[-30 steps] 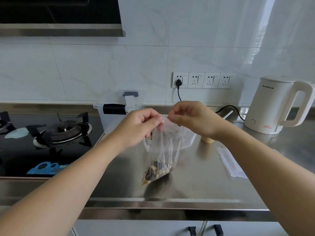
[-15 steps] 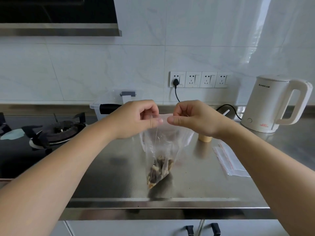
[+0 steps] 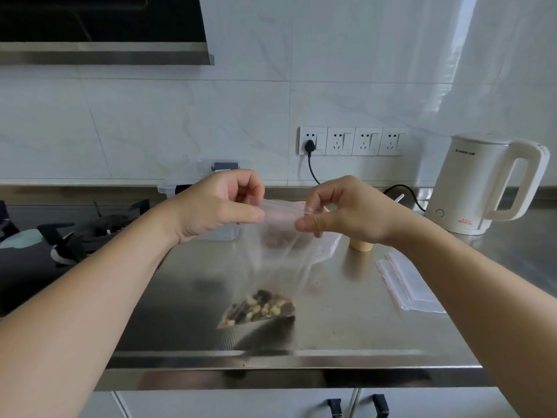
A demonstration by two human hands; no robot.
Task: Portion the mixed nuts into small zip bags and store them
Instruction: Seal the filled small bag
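Observation:
A small clear zip bag (image 3: 272,260) hangs above the steel counter (image 3: 331,327), with mixed nuts (image 3: 259,307) gathered in its bottom corner. My left hand (image 3: 223,206) pinches the left end of its zip strip between thumb and fingers. My right hand (image 3: 340,215) pinches the right end of the strip. The strip is stretched flat between both hands. Behind the bag lies a larger clear bag (image 3: 325,248) with more nuts, mostly hidden. A pile of empty zip bags (image 3: 407,285) with red seal lines lies on the counter at the right.
A clear plastic storage box (image 3: 193,182) with a grey latch stands behind my left hand. A white electric kettle (image 3: 485,185) is at the back right, its cord plugged into the wall sockets (image 3: 349,141). A gas hob (image 3: 75,233) fills the left side. A small tan cup (image 3: 360,245) peeks from under my right wrist.
My hands have drawn apart along the zip strip, pulling it flat. The bag has turned, so the nuts now spread along its bottom corner.

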